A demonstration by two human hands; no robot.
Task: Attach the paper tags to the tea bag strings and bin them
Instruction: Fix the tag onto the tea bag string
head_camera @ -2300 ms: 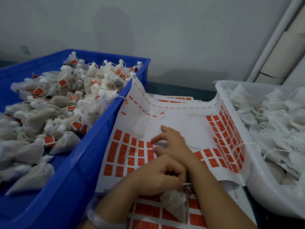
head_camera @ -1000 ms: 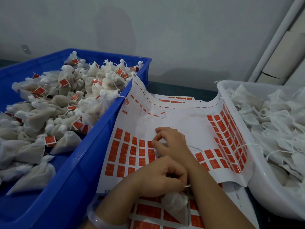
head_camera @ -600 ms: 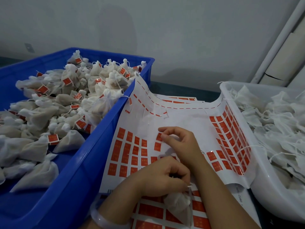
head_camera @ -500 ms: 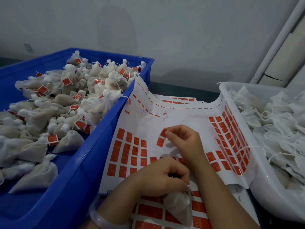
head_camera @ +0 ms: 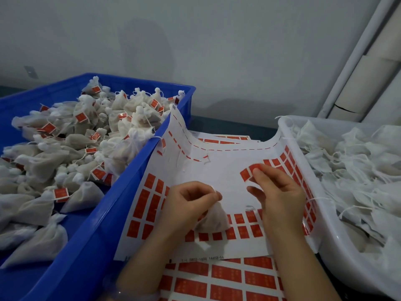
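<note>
We see a blue bin (head_camera: 86, 246) holding off-white tea bags (head_camera: 43, 161) with red tags (head_camera: 61, 194), a white sheet (head_camera: 217, 170) printed in rows of red rectangles (head_camera: 149, 198), and a whitish tub (head_camera: 338, 246) of white bags (head_camera: 358, 170).

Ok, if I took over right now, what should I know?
Left hand grips one bag over the tag sheet. Right hand pinches a red tag.
Done: tagged bags lie in the blue bin.
To do: attach this tag to the bag, bin it, then work through the untagged bags in the white tub.
</note>
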